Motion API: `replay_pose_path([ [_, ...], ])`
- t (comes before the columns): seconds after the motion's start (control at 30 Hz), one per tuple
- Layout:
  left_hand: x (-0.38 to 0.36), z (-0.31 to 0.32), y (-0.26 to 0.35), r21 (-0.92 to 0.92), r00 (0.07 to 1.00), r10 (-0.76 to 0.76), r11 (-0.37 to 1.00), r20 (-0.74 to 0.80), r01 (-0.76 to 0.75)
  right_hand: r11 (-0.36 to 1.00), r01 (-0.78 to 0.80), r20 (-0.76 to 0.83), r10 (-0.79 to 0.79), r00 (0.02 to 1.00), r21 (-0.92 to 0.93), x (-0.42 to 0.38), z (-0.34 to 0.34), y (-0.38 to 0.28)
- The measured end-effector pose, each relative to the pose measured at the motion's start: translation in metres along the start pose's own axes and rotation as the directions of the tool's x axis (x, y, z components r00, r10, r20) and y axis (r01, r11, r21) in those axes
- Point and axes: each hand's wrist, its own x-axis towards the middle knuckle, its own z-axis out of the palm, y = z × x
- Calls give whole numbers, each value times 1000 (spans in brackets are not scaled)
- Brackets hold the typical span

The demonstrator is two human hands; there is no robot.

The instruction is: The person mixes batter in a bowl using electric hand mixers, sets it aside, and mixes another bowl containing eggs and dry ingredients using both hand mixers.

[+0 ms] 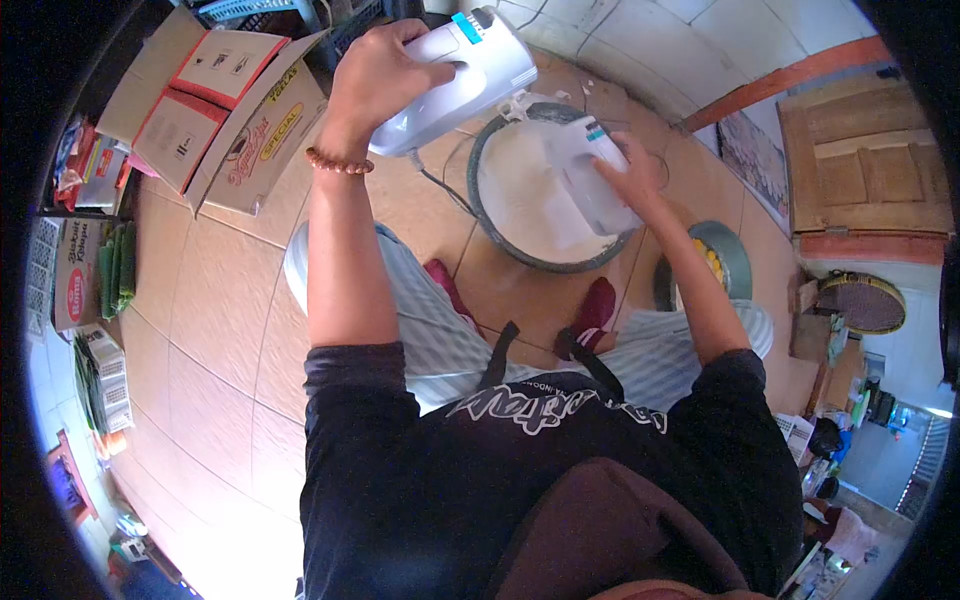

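Note:
My left hand (385, 80) is wrapped round a white hand mixer (470, 85), raised at the upper left of the basin. A second white mixer (585, 175) is in my right hand (630, 175), over the right part of the basin. Below them a large dark round basin (490, 232) on the floor holds a pale cream mixture (515, 170). The right mixer hides part of the mixture, and its beaters cannot be made out. A cord hangs from the left mixer beside the basin's left rim.
An open cardboard box (255, 150) stands at the upper left. Right of the basin is a green bowl (735, 262) with yellow pieces. My feet in dark red socks (597, 308) are close below the basin. A wooden cabinet (865, 155) stands at the right.

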Motion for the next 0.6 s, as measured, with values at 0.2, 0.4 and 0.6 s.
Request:
replay_pose_path([
  [0.2,-6,-9,2,14,999,-34,999,-42,34,980,190,-61,-193,979,-63,-13,-28,2],
  [0.4,-5,-6,2,11,998,-3,1000,-57,3,968,170,-119,-194,974,-184,-6,-34,-7],
  [0.6,-5,-5,2,-30,999,6,1000,-32,-7,931,273,-69,-297,952,-243,-11,-9,-8],
])
